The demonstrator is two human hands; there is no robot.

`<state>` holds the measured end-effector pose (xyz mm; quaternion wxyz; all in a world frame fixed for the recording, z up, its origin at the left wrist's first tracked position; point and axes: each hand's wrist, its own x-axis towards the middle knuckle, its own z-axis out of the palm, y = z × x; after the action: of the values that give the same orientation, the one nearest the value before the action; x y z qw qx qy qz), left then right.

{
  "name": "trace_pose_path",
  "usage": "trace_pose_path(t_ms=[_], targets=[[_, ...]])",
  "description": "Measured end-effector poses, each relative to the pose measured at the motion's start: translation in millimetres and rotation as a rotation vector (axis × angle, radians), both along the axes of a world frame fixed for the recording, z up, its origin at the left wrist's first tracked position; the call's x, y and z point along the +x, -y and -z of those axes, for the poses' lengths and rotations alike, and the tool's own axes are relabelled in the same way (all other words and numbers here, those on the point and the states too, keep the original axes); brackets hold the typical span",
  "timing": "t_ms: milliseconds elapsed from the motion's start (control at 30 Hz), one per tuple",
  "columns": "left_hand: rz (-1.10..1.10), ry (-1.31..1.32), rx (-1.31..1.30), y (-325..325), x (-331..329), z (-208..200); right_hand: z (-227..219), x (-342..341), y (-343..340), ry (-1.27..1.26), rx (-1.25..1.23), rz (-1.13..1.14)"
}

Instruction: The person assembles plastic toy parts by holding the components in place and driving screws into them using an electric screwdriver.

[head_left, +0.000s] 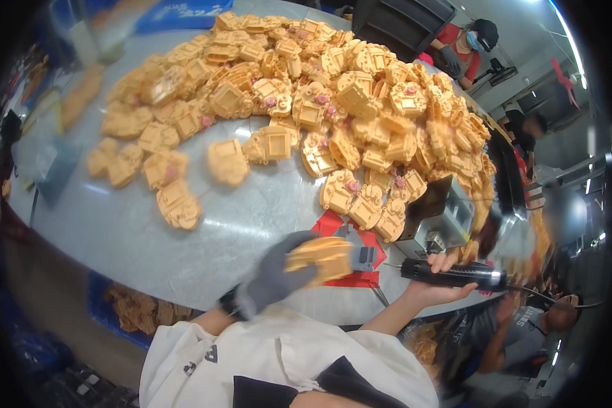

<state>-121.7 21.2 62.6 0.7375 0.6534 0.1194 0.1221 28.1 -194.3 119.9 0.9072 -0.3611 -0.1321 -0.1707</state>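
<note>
White shirt [204, 360] runs off-frame; gloved fingers [303, 275] partly hide yellow casing [329, 258].

A grey metal table [251, 211] spans the frame's middle, bearing heaped yellow plastic parts [313, 105] across its top, red tape [365, 279] at lower centre and a metal box [458, 212] right of centre.
</note>
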Motion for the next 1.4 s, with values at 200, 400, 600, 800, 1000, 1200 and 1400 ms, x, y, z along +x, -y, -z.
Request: trace_pose_path(t_ms=[200,400,600,800,1000,1200,1400], targets=[[-1.081,0.100,-0.099,-96.2,-309.7,126.2,24.5,21.2,23.3,0.033,-0.135,-0.169],[-1.402,-0.739,0.860,-144.4,-318.8,167.9,34.5,16.5,-13.8,0.024,-0.250,-0.216],[-0.567,-0.500,1.299,-128.1,-48.9,1.6,27.0,-3.7,30.8,0.007,-0.222,-0.088],[-0.504,-0.218,1.400,-94.5,-3.6,71.9,43.9,-13.7,59.2,-0.042,-0.212,0.058],[-0.435,-0.155,1.208,-31.1,30.1,47.1,45.0,-14.8,77.7,-0.135,-0.182,0.211],[-0.010,-0.001,1.020,-18.2,46.3,15.5,61.2,-12.6,91.1,-0.158,-0.183,0.327],[0.591,0.309,1.314,51.2,121.3,-15.3,62.1,-17.2,96.5,-0.150,-0.172,0.307]])
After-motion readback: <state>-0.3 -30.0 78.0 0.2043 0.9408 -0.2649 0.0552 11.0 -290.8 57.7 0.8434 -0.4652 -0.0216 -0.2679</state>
